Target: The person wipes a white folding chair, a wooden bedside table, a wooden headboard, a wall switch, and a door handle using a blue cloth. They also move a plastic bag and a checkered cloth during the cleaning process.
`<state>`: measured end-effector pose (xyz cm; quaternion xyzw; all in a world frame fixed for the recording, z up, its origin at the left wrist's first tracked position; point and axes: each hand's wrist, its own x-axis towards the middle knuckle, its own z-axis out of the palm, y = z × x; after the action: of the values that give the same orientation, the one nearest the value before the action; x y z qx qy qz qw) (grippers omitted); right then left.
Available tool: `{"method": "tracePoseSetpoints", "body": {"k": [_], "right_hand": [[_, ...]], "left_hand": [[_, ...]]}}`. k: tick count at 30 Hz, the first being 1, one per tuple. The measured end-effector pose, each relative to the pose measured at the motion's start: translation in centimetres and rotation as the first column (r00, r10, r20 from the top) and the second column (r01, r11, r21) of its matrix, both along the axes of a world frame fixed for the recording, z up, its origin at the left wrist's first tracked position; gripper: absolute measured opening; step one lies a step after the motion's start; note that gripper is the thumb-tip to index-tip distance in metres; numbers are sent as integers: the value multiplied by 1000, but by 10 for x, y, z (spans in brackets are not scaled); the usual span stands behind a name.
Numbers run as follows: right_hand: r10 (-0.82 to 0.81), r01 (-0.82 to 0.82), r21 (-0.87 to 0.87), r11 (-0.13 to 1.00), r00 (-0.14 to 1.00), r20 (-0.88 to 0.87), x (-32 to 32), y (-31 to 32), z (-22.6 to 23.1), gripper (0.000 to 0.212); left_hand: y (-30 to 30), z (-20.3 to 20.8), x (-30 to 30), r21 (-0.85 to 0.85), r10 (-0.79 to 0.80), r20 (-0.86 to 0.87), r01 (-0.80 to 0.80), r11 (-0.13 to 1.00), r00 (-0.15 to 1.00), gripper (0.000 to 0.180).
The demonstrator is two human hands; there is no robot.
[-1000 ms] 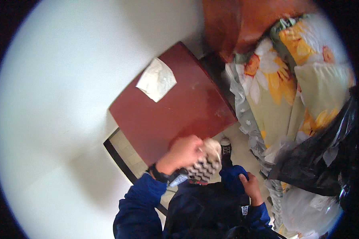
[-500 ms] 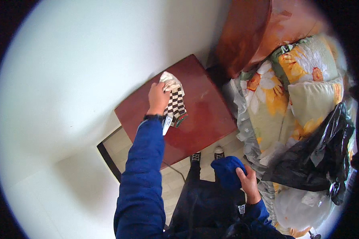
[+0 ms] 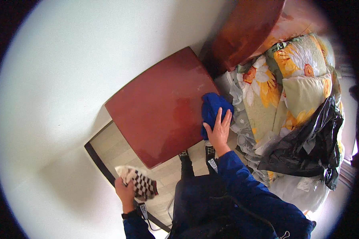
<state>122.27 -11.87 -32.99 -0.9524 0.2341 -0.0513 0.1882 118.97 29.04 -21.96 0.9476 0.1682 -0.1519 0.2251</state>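
Observation:
My left hand (image 3: 125, 193) is closed on a bundled black-and-white checkered piece of knitwear (image 3: 144, 186) with a cream part, perhaps a pair of socks. It is low at the left, off the near-left side of the dark red tabletop (image 3: 159, 107). On the table's right edge lies a folded blue cloth (image 3: 211, 107). My right hand (image 3: 219, 131) rests on this cloth with fingers stretched out and the thumb apart. The cloth is partly covered by that hand.
A bed with a flowered cover (image 3: 263, 85) and pillows (image 3: 305, 93) stands at the right. Across it lies a black plastic bag (image 3: 307, 147), with a clear plastic bag (image 3: 299, 195) nearer. A white wall (image 3: 68, 79) borders the table's left, and my shoes show under its near edge.
The checkered knitwear has left the tabletop in my left hand, moving down and left. My right hand has brought the blue cloth from near my lap onto the table's right edge, and its fingers have spread.

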Motion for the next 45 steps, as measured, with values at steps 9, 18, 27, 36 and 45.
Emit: {"method": "tracePoseSetpoints", "body": {"k": [9,18,27,36,45], "right_hand": [[125,-98,-114,989,957,261,188,-18,-35,72],[278,-227,-358,906,956,97,218,99,-40,62],[808,-795,144,589,580,-103,206,315,-31,58],[347,-460,595,659,888,302,147,109,44,42],[447,-410,-187,893,858,254,160,1,-64,65]], "left_hand": [[6,-50,-84,-113,-133,-146,117,987,980,24],[10,-78,-137,-240,180,-276,-249,938,944,36],[-13,-72,-146,-221,73,-337,-155,963,939,35],[-16,-88,-162,-287,272,-232,-333,898,934,31],[-21,-95,-178,-237,195,-323,-278,931,926,33]]}}
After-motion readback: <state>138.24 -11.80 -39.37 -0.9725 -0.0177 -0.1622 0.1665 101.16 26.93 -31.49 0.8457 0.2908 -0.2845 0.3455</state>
